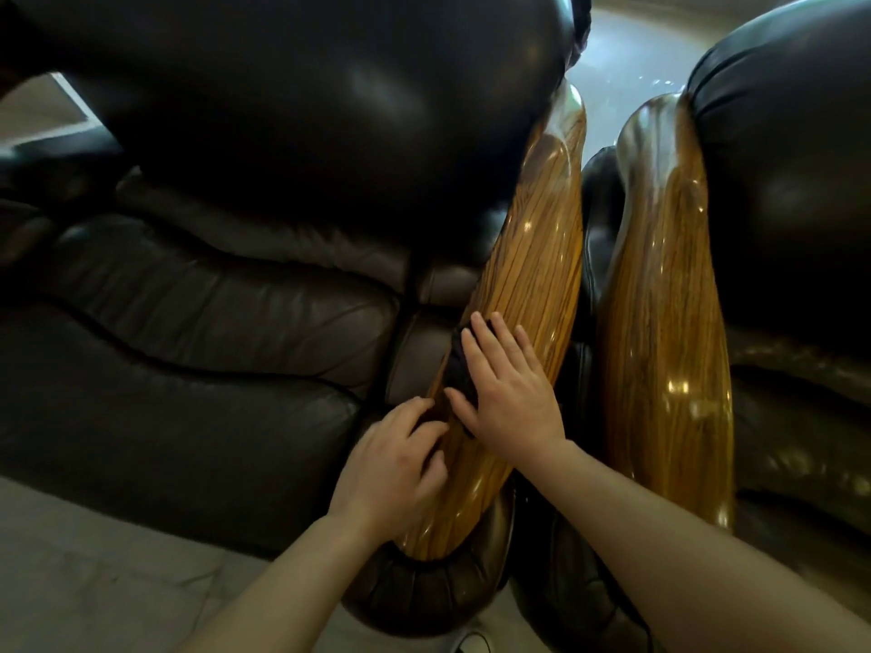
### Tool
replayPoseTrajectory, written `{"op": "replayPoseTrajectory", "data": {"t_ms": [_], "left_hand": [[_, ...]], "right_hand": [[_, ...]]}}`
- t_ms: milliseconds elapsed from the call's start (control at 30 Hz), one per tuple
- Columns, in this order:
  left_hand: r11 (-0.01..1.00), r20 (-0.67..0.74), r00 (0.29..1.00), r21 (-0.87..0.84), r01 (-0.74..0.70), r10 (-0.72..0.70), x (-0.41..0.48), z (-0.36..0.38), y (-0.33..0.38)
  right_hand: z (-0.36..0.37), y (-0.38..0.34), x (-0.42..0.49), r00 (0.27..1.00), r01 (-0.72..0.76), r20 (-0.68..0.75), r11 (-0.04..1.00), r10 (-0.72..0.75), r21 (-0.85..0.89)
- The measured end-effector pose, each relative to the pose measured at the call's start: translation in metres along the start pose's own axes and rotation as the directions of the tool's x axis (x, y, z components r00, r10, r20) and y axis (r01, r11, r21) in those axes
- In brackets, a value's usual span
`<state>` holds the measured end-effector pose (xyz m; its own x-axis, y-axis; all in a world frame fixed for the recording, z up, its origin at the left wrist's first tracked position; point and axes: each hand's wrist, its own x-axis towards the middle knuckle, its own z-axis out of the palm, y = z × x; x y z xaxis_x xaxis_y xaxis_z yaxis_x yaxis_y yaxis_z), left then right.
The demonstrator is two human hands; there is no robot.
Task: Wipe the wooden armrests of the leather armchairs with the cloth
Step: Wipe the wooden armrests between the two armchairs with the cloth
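Two armchairs stand side by side, the left armchair's armrest (528,294) just beside the right armchair's armrest (660,299). A cloth (457,365) lies on the left one, under the right hand (509,393); the left hand (391,468) rests nearer, at its inner edge.

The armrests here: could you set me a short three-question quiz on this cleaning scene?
1. True or false: the right hand presses a dark cloth flat on the left armrest.
2. How many wooden armrests show?
3. The left hand is: A) on the right armrest; B) at the left armrest's near edge; C) out of view.

Key: 1 true; 2 two; 3 B.
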<state>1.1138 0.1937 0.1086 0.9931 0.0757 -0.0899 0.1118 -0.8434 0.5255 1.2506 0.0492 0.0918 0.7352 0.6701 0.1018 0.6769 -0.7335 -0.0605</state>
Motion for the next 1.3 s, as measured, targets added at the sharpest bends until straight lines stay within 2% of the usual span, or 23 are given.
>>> {"op": "replayPoseTrajectory", "data": {"t_ms": [133,267,367,467,533,633,733,900,1100,1300], "left_hand": [[0.998,-0.046,0.997,0.0,0.068,-0.068,-0.02,-0.008,-0.008],[0.995,-0.026,0.998,0.08,0.062,-0.06,-0.048,-0.015,-0.02],[0.984,0.006,0.995,0.149,0.094,-0.096,-0.069,-0.021,-0.029],[0.97,0.029,0.988,0.198,0.144,-0.152,-0.09,-0.025,-0.039],[0.958,0.017,0.979,0.207,0.197,-0.204,-0.103,-0.029,-0.044],[0.937,-0.015,0.958,0.203,0.284,-0.287,-0.122,-0.038,-0.052],[0.923,-0.039,0.94,0.179,0.34,-0.339,-0.138,-0.051,-0.057],[0.871,-0.11,0.883,0.148,0.468,-0.456,-0.154,-0.078,-0.053],[0.792,-0.21,0.793,0.107,0.6,-0.572,-0.18,-0.098,-0.033],[0.699,-0.224,0.69,0.053,0.713,-0.688,-0.221,-0.103,-0.018]], "right_hand": [[0.008,-0.024,-0.024,1.0,0.002,0.023,1.0,-0.003,0.022],[0.019,-0.053,-0.055,0.994,0.095,0.053,0.995,-0.097,0.039],[0.03,-0.07,-0.079,0.971,0.228,0.064,0.973,-0.23,0.033],[0.029,-0.078,-0.08,0.909,0.406,0.078,0.913,-0.408,0.047],[0.019,-0.084,-0.065,0.888,0.458,0.026,0.887,-0.459,0.057],[-0.006,-0.099,-0.034,0.926,0.377,-0.024,0.918,-0.377,0.124],[-0.039,-0.115,-0.016,0.976,0.203,0.04,0.959,-0.215,0.2],[-0.089,-0.13,0.0,0.971,0.11,0.172,0.951,-0.164,0.288],[-0.134,-0.147,0.001,0.955,0.204,0.14,0.92,-0.262,0.334],[-0.142,-0.181,0.003,0.894,0.371,0.124,0.868,-0.43,0.331]]}}
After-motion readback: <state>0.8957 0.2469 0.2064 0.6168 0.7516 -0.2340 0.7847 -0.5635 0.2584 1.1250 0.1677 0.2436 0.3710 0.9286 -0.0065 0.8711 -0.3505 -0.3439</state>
